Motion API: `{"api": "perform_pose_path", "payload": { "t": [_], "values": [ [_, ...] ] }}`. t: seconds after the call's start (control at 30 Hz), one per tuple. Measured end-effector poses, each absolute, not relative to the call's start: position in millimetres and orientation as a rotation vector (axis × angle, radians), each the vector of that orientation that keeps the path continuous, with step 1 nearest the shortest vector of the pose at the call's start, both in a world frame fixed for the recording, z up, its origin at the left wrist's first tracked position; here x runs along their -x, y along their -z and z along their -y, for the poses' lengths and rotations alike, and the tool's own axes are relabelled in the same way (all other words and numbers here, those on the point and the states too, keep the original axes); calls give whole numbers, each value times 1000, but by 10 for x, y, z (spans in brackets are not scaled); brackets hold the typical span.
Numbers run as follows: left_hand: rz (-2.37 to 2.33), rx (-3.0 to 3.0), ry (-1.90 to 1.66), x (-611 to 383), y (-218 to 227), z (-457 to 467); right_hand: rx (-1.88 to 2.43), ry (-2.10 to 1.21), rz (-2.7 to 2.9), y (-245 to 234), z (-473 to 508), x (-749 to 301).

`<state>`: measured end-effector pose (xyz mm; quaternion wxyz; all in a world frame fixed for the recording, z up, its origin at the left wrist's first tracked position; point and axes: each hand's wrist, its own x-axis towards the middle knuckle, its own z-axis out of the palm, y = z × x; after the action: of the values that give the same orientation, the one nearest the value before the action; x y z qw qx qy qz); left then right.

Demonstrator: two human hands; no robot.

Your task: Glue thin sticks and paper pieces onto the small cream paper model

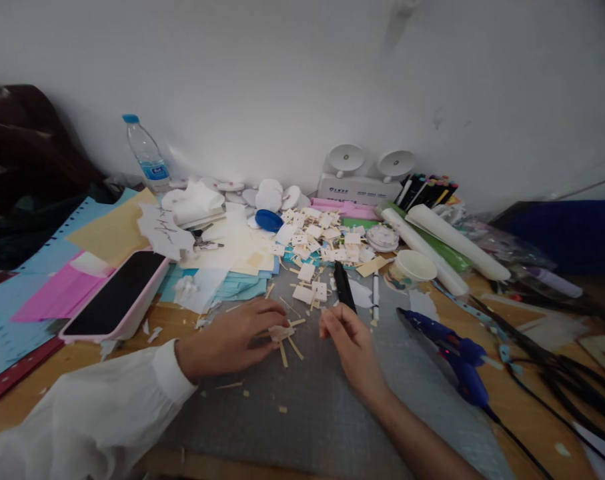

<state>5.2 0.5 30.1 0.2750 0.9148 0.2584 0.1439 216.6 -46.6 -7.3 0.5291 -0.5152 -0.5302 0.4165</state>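
Note:
My left hand (232, 339), in a white sleeve, curls over the grey cutting mat with its thumb and fingertips closed on a small cream paper piece (281, 332). Thin pale strips stick out from that piece like limbs. To its right, my right hand (351, 343) is pinched shut; anything between the fingertips is too small to make out. Just behind those fingers lies a black, long-handled tool (343, 285). Small square paper figures with dots on them (312, 292) lie beyond both hands, and more are heaped (327, 233) further back.
A blue glue gun (447, 353) with a lit red spot and black scissors (557, 363) lie at right, beside a paper cup (411, 268). At left are a phone (122, 293) and coloured paper (47, 287). A water bottle (147, 153) stands against the wall.

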Motion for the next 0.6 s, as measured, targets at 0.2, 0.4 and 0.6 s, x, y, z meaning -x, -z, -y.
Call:
{"api": "perform_pose_path", "payload": {
  "t": [0.2,0.4,0.6],
  "values": [
    [-670,-2444,-254,-59,-248,-41,1356,-614,1493,111,411,-2283],
    [-762,-2422,-229,-84,-231,-35,1688,-41,1751,204,289,-2439],
    [-822,-2399,-285,-50,-203,-4,1878,23,1796,350,223,-2542]
  ]
}}
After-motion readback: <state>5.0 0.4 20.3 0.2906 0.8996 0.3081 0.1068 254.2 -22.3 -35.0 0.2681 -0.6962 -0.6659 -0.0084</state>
